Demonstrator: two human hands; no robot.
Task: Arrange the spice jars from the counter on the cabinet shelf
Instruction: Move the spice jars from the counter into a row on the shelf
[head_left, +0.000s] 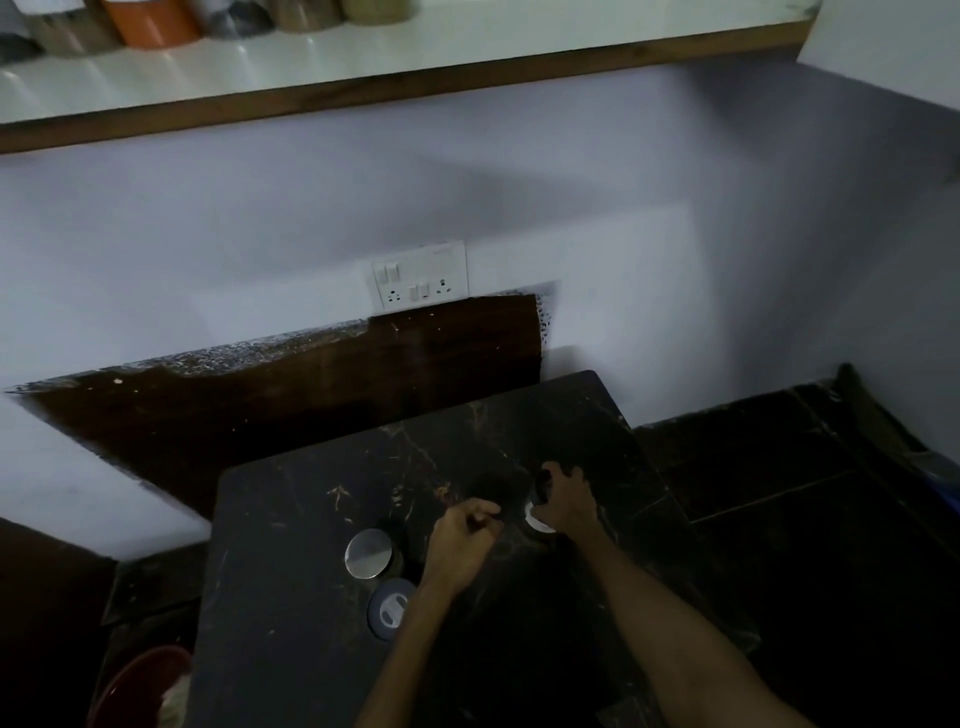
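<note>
On the dark marbled counter (311, 597) stand a jar with a shiny silver lid (369, 553) and, just in front of it, a jar with a dark blue-grey lid (390, 609). My right hand (563, 501) is closed around a small dark jar with a white base (540, 521), low over the counter. My left hand (465, 538) is a loose fist beside it, right of the silver-lidded jar; nothing shows in it. Several jars, one of them orange (150, 23), stand at the left of the white cabinet shelf (467, 47) high above.
A white switch and socket plate (421, 278) sits on the wall behind the counter, above a dark wooden panel (311, 384). A red bucket (140, 686) stands on the floor at the lower left. Dark floor tiles (805, 493) lie to the right.
</note>
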